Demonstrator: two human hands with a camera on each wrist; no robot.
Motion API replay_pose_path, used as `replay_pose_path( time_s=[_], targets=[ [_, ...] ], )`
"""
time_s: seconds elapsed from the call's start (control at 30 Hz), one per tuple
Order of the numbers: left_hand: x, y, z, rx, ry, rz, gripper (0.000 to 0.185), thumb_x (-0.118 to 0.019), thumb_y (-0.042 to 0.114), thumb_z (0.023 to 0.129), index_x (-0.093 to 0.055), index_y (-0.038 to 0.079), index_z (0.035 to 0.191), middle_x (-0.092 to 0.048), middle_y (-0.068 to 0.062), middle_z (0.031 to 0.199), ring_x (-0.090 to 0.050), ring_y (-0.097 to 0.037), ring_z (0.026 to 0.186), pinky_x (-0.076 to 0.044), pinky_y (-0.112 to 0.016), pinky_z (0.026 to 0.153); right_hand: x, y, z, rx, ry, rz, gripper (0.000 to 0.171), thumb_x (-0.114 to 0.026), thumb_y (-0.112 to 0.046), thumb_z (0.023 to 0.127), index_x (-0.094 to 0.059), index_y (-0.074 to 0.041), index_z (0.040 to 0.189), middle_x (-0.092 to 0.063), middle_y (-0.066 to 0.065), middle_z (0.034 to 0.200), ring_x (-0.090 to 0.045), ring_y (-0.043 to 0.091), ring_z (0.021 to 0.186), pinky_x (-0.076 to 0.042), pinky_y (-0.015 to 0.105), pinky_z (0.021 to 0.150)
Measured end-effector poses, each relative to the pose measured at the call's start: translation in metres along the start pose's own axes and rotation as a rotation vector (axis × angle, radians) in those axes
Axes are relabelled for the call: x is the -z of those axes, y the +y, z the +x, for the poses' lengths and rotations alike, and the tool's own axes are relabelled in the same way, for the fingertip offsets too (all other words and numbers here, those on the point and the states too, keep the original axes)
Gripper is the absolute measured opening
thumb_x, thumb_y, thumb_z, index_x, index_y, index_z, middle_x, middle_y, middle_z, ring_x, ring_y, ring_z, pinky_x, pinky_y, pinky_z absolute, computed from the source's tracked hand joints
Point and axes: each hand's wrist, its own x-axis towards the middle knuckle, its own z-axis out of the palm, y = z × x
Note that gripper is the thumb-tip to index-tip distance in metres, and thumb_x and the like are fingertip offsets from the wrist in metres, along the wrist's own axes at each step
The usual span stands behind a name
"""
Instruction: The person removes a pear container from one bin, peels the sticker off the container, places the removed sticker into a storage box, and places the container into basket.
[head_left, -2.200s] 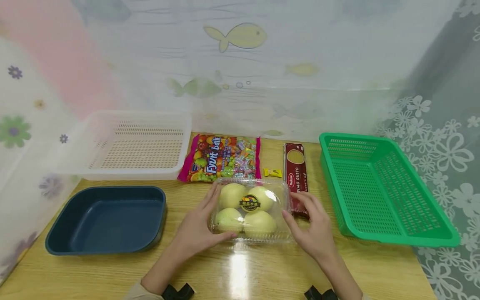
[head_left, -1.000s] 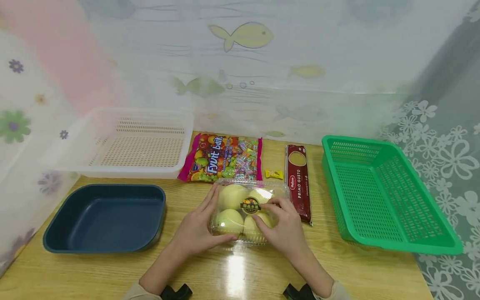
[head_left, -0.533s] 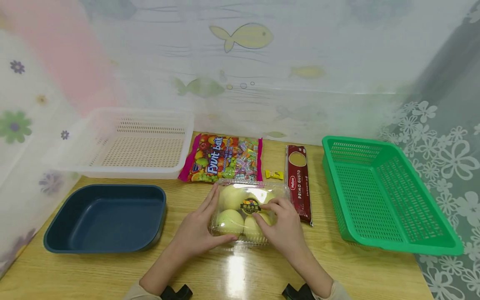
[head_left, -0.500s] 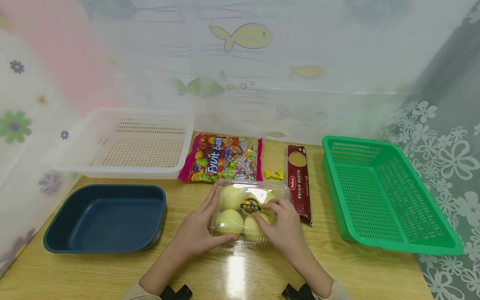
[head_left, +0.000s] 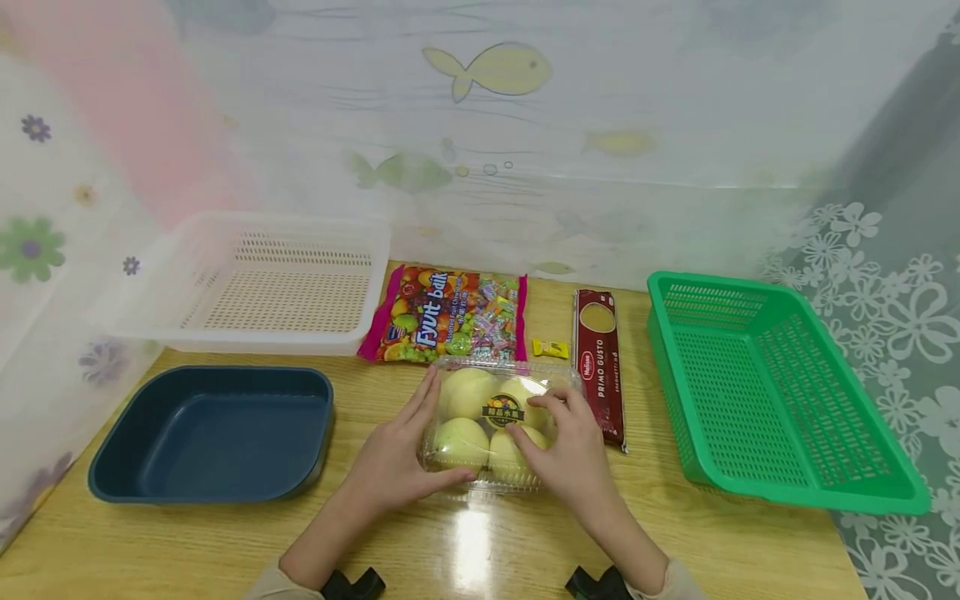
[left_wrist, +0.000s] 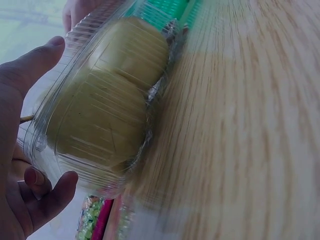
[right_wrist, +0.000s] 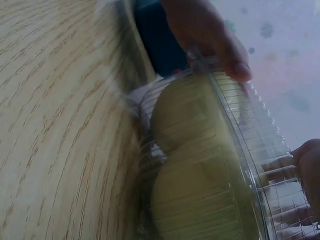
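The clear plastic box of four pale fruits (head_left: 491,421) sits on the wooden table (head_left: 465,542) in the same spot as half a second ago, front and centre, just before the candy bag (head_left: 447,315) and just left of the spaghetti packet (head_left: 598,360); over two seconds ago the right hand lay at the box's right edge, and since then it has come onto the lid. The left hand (head_left: 393,454) holds the box's left side, fingers nearly straight along the wall and thumb stretched along the front edge, cupping it rather than closing round it. The right hand (head_left: 566,450) rests on the right half of the lid, fingers bent and their tips touching the plastic near the round label (head_left: 502,411); whether they pinch the lid cannot be told. The box lies flat, lid up, its longer side running left to right across the table. A dark blue tub (head_left: 213,433) stands to the left, a white basket (head_left: 262,283) behind it, a small yellow sweet (head_left: 550,348) between bag and packet, and a green basket (head_left: 765,387) to the right.
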Motion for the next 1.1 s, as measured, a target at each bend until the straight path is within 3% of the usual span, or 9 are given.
replay_pose_path(
  time_s=[0.37,0.67,0.93,1.1],
  targets=[
    [0.001,0.0012,-0.0003,0.009,-0.008,-0.003,0.131,-0.089,0.066,0.076,-0.019,0.009,0.171,-0.018,-0.007,0.177,-0.073,-0.039,0.112,-0.063,-0.047,0.088,-0.0044,0.0019,-0.0013,0.061,0.059,0.014,0.027,-0.095,-0.02,0.079,-0.083,-0.006,0.098,-0.07,0.005,0.105,-0.065,0.021,0.1,-0.055,0.041,0.083],
    [0.0012,0.0013,-0.0003,0.016,-0.009,-0.007,0.13,-0.089,0.066,0.076,-0.02,0.01,0.171,-0.019,-0.006,0.177,-0.067,-0.043,0.124,-0.061,-0.05,0.093,0.001,-0.0043,0.003,0.01,-0.017,-0.002,0.02,-0.092,-0.02,0.084,-0.082,-0.008,0.097,-0.07,0.003,0.1,-0.058,0.02,0.08,-0.046,0.032,0.072],
    [-0.0012,0.0008,-0.0013,0.016,0.011,-0.003,0.131,-0.09,0.064,0.075,-0.019,0.011,0.171,-0.018,-0.004,0.178,-0.073,-0.039,0.111,-0.064,-0.044,0.085,-0.0026,-0.0016,0.0057,0.093,0.101,-0.07,0.026,-0.091,-0.017,0.084,-0.083,0.001,0.1,-0.069,0.009,0.094,-0.055,0.015,0.065,-0.045,0.024,0.056],
    [-0.0014,0.0014,-0.0015,0.018,0.01,-0.005,0.13,-0.09,0.065,0.075,-0.021,0.01,0.171,-0.017,-0.004,0.177,-0.068,-0.042,0.122,-0.062,-0.047,0.091,-0.0014,-0.0064,0.0059,0.073,0.054,-0.066,0.014,-0.089,-0.012,0.085,-0.085,-0.002,0.094,-0.068,0.004,0.09,-0.054,0.013,0.069,-0.044,0.024,0.057]
  ],
)
